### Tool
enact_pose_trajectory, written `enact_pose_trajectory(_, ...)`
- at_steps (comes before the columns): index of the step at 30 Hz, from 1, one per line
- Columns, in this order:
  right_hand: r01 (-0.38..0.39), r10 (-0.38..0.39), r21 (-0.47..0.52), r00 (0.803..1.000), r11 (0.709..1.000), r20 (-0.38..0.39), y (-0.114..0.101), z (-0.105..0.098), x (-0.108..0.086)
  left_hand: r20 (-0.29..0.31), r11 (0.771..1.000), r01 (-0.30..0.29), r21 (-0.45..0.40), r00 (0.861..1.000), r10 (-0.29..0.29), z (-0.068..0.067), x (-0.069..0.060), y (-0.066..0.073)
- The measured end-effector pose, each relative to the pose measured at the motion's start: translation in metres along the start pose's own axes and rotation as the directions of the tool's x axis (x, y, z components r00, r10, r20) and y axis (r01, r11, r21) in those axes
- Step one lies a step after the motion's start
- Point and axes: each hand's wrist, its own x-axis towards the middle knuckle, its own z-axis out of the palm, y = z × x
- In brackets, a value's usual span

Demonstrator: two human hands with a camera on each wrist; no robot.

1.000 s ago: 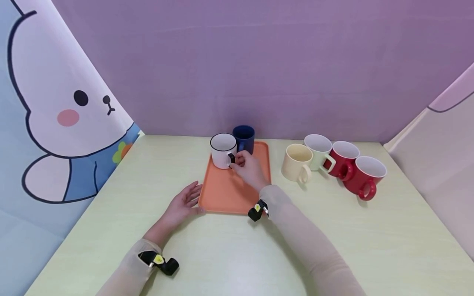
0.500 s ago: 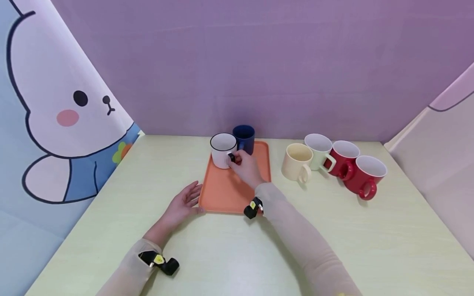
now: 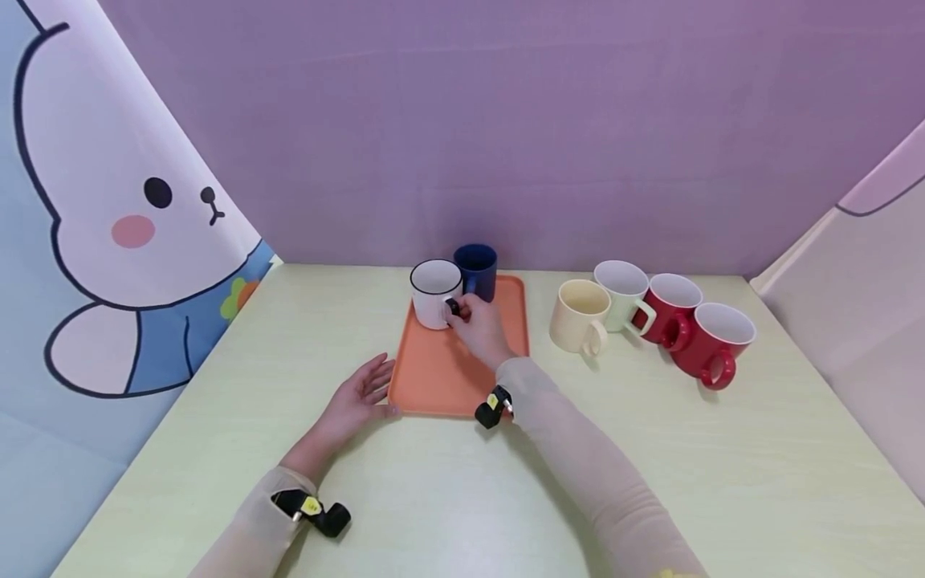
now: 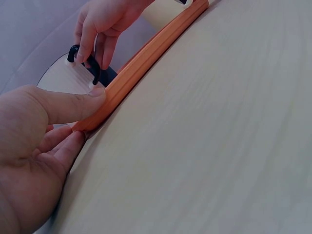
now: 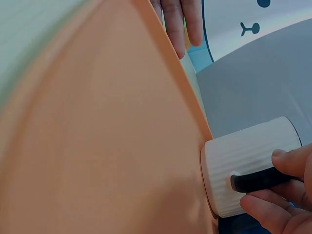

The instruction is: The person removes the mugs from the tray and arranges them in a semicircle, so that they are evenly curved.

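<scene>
An orange tray (image 3: 448,377) lies on the table, with a white black-rimmed mug (image 3: 432,309) at its far left corner and a dark blue mug (image 3: 486,277) beside it. My right hand (image 3: 482,331) pinches the white mug's black handle (image 5: 258,180) between thumb and fingers. The mug stands upright on the tray. At the tray's near left corner, my left hand (image 3: 354,405) touches the edge with its thumb and fingers relaxed; in the left wrist view the thumb of that hand (image 4: 34,136) rests against the orange rim (image 4: 131,78).
Right of the tray stand a cream mug (image 3: 574,321), a pale green mug (image 3: 621,301) and two red mugs (image 3: 659,313), (image 3: 704,349), handles toward the near right. A purple cloth (image 3: 462,136) rises behind the table (image 3: 433,498).
My right hand has moved slightly left, closer round the white mug's handle. The mugs, the tray and my left hand have stayed in place.
</scene>
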Motion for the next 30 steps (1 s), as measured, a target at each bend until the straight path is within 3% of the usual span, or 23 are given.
enact_pose_trajectory(10,-0.082,0.083,-0.024,0.997,0.996,0.007,-0.003,-0.010,-0.001,-0.011,1.000,0.002,0.031,1.000,-0.002,-0.001,0.001,0.002)
enact_pose_trajectory(21,-0.086,0.082,0.053,0.994,0.995,0.075,-0.009,-0.024,-0.010,-0.008,1.000,-0.002,0.015,1.000,0.002,0.002,0.000,-0.001)
enact_pose_trajectory(30,-0.088,0.080,0.097,0.993,0.991,0.085,-0.010,-0.038,-0.020,-0.012,1.000,-0.002,0.023,1.000,0.003,0.001,0.000,0.001)
